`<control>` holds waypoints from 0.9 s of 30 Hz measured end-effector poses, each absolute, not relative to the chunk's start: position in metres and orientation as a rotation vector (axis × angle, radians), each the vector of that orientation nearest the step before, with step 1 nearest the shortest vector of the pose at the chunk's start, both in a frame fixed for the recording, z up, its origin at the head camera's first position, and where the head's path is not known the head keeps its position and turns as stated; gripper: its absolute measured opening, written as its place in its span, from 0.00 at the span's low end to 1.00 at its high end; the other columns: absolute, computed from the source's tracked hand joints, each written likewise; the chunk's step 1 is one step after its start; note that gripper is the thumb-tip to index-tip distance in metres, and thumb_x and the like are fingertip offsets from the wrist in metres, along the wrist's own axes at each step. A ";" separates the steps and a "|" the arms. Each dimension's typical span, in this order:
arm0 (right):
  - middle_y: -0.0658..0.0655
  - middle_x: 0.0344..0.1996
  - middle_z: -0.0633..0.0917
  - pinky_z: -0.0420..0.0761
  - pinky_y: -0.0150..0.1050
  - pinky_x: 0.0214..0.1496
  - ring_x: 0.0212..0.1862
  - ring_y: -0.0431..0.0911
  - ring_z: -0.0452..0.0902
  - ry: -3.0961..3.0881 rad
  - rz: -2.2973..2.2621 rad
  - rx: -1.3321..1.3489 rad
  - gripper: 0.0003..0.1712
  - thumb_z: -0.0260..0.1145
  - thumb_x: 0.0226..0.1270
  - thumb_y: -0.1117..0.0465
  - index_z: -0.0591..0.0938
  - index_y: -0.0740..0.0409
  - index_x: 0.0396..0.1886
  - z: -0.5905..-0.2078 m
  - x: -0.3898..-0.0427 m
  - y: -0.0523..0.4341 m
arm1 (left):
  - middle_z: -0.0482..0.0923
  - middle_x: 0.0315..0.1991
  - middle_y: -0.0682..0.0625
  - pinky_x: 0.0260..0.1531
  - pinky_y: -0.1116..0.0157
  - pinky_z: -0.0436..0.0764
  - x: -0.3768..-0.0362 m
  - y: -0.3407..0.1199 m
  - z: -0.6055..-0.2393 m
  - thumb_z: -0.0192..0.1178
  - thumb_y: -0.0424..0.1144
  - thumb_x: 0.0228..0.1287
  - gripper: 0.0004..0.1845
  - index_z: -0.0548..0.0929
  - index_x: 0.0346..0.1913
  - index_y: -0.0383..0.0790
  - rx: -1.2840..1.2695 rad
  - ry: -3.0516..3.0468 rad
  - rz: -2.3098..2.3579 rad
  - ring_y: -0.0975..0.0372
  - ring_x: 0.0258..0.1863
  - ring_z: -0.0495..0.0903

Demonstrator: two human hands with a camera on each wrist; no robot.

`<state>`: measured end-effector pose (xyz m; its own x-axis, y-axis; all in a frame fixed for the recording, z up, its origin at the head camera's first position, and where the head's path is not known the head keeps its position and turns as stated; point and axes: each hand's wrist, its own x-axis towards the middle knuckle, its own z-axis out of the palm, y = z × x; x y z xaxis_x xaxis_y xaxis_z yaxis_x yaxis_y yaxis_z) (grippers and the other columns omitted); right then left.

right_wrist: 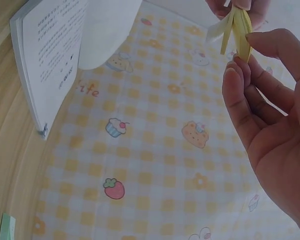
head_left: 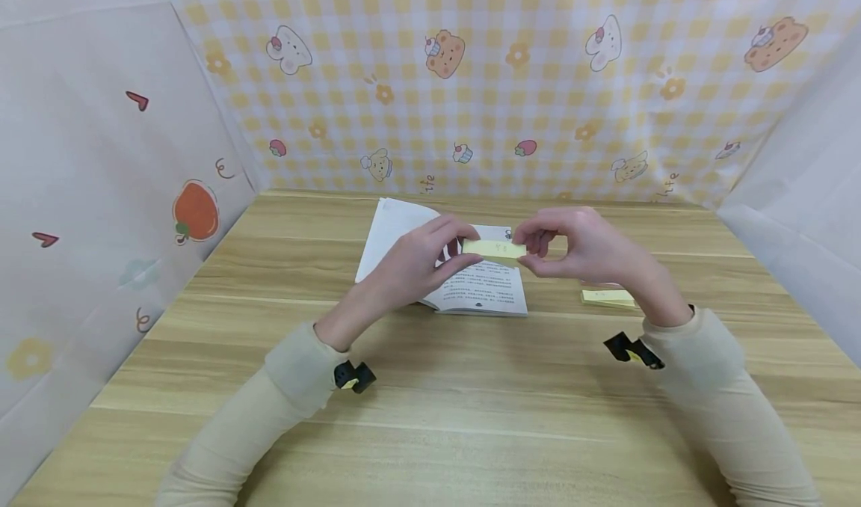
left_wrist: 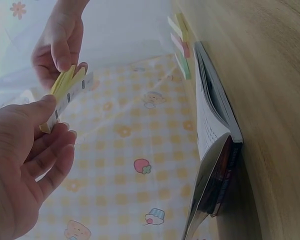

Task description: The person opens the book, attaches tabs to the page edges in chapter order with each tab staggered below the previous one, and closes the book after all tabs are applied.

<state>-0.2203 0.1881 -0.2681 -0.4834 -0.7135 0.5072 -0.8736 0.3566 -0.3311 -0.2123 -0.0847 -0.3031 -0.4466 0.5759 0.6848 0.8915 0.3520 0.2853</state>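
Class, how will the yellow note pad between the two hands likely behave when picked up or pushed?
The yellow note pad is probably light: the left hand and right hand only pinch its ends. Its leaves may flop or splay, since the wrist views show them fanning apart. Pushed, it should slide rather than roll, being strip-shaped.

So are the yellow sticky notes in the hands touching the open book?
Apart. The left wrist view shows it: the yellow sticky notes are held away from the open book, with checked cloth visible between them.
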 end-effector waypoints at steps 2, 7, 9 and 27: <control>0.47 0.32 0.87 0.79 0.28 0.36 0.31 0.37 0.79 -2.337 0.837 1.415 0.18 0.75 0.51 0.75 0.86 0.56 0.42 -0.269 -0.221 0.188 | 0.78 0.37 0.50 0.29 0.65 0.79 -0.213 -0.085 -0.303 0.69 0.36 0.65 0.11 0.81 0.46 0.35 -1.279 -2.137 -0.886 0.62 0.35 0.77; 0.42 0.33 0.85 0.78 0.27 0.38 0.32 0.36 0.79 -2.325 0.818 1.402 0.20 0.78 0.51 0.72 0.87 0.57 0.45 -0.270 -0.221 0.188 | 0.78 0.36 0.49 0.28 0.64 0.80 -0.215 -0.085 -0.304 0.70 0.35 0.65 0.11 0.81 0.45 0.34 -1.298 -2.115 -0.886 0.62 0.34 0.76; 0.41 0.33 0.84 0.77 0.27 0.38 0.33 0.37 0.78 -2.322 0.816 1.399 0.20 0.79 0.51 0.70 0.88 0.56 0.45 -0.271 -0.222 0.188 | 0.78 0.36 0.49 0.28 0.63 0.80 -0.215 -0.085 -0.304 0.70 0.34 0.64 0.12 0.81 0.45 0.34 -1.305 -2.104 -0.889 0.62 0.33 0.76; 0.40 0.30 0.84 0.76 0.27 0.37 0.31 0.36 0.78 -2.285 0.900 1.357 0.17 0.79 0.53 0.70 0.89 0.53 0.43 -0.270 -0.219 0.186 | 0.78 0.36 0.49 0.29 0.65 0.80 -0.213 -0.085 -0.302 0.70 0.33 0.64 0.11 0.81 0.44 0.34 -1.307 -2.113 -0.855 0.63 0.33 0.76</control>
<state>-0.2188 0.1863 -0.2704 -0.4895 -0.6602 0.5696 -0.8713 0.3451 -0.3488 -0.2130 -0.0847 -0.3015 -0.4077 0.5883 0.6984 0.9084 0.3391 0.2447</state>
